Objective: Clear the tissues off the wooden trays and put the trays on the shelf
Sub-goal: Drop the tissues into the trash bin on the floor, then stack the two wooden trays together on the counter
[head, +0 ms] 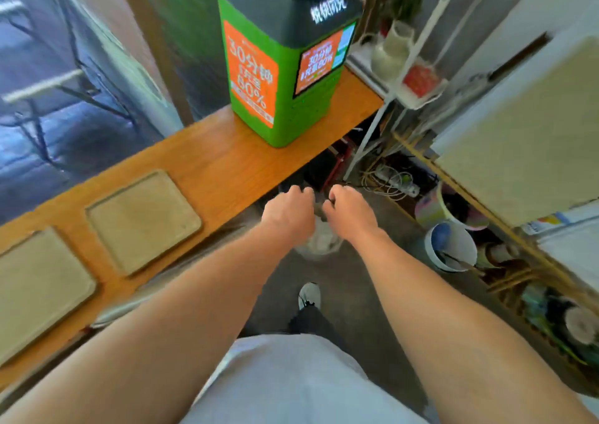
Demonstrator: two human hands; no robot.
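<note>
A: Hands?
B: Left hand (287, 211) and right hand (348, 211) side by side above a bin (319, 240) on the floor. Fingers curled; can't tell whether either grip holds anything.
A: Trays?
B: Two trays (142, 221) (35, 289) flat on the worktop (227, 164), 9 o'clock of the hands, no tissues on them.

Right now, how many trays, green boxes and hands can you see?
Wooden trays: 2
Green box: 1
Hands: 2, left hand, right hand
Total: 5
</note>
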